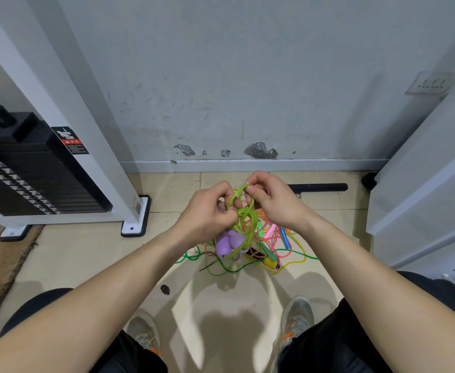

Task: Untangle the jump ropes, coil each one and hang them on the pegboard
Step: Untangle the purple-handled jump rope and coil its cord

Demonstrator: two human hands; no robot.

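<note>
Midair, left hand and right hand pinch green rope.

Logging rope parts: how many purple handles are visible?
2. One purple handle hangs below the left hand, the other just beside it; more may hide in the floor tangle.

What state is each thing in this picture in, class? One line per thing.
Green rope, looped, held up in the air.
Left hand, grips that rope's loops.
Right hand, pinches its top loop.
Purple handles, hanging below.
Rope pile, tangled on the floor.
</note>
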